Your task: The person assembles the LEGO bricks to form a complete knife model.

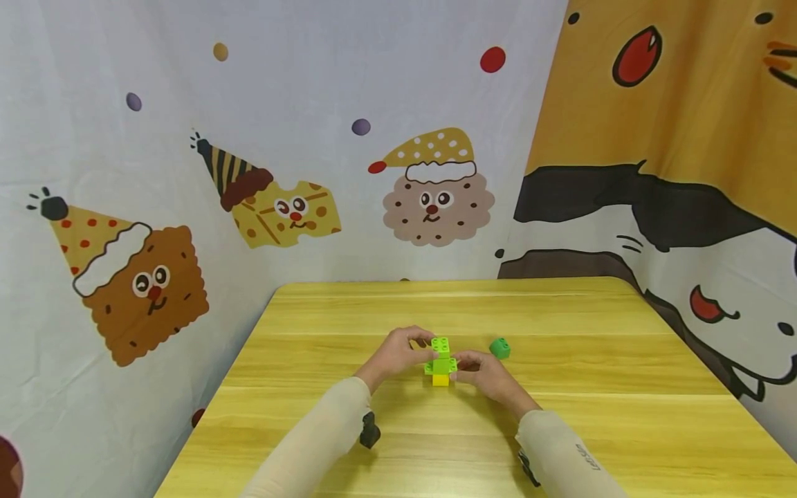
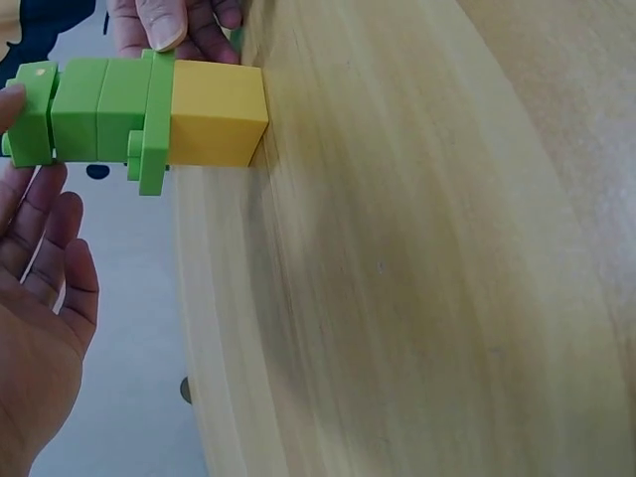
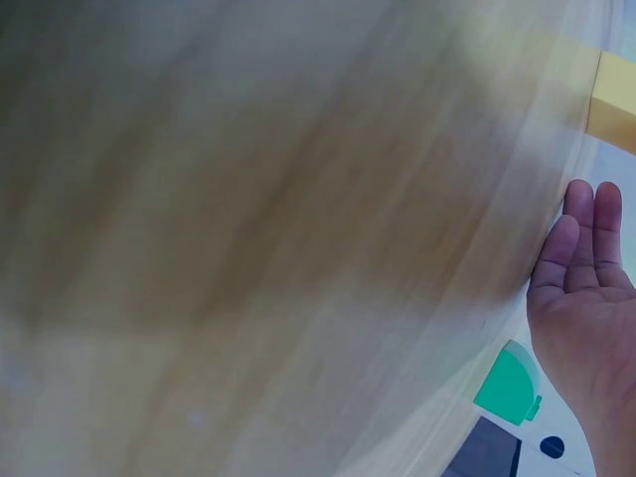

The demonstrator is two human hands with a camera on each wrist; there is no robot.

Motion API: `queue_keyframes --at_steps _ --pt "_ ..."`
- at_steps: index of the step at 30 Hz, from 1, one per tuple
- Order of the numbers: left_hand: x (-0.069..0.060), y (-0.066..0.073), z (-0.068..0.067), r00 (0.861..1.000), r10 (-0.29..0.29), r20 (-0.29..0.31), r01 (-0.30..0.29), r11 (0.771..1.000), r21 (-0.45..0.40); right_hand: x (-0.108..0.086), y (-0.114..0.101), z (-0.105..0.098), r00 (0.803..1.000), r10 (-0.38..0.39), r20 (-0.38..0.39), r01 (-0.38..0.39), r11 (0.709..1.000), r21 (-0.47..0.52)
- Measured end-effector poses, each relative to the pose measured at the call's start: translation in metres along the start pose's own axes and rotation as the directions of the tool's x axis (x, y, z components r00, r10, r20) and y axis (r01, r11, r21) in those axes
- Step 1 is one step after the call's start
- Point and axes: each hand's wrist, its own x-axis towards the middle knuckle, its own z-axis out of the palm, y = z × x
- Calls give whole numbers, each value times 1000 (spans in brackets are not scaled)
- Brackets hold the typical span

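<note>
A small tower of toy building bricks stands upright on the table. At its base is a yellow brick [image 1: 440, 380] [image 2: 219, 114]. Across that lies a wide flat green brick [image 2: 155, 129], with green bricks [image 2: 97, 109] stacked above it. My left hand [image 1: 401, 351] pinches the top green brick [image 1: 440, 344] [image 2: 33, 114] between thumb and fingers; the left wrist view shows a thin gap under this brick. From the right, my right hand [image 1: 488, 375] holds the wide brick's end, its thumb by the edge. The right wrist view shows its fingers [image 3: 579, 238] but hides the grip.
A loose dark green brick [image 1: 500, 348] [image 3: 509, 386], rounded on one side, lies behind my right hand. The wooden table [image 1: 436, 449] runs back to a cloth wall [image 1: 299, 104] printed with cartoon figures. Straps with black devices [image 1: 370, 430] sit at both wrists.
</note>
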Motion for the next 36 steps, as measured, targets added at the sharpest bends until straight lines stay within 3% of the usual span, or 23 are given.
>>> queue_keyframes --at_steps 8,36 --pt "0 -1 2 1000 7 -16 -8 1000 -21 6 15 -1 1000 22 -3 -22 1000 -6" --pt "2 3 0 997 75 9 -76 993 88 7 16 -1 1000 8 14 -7 1000 -26"
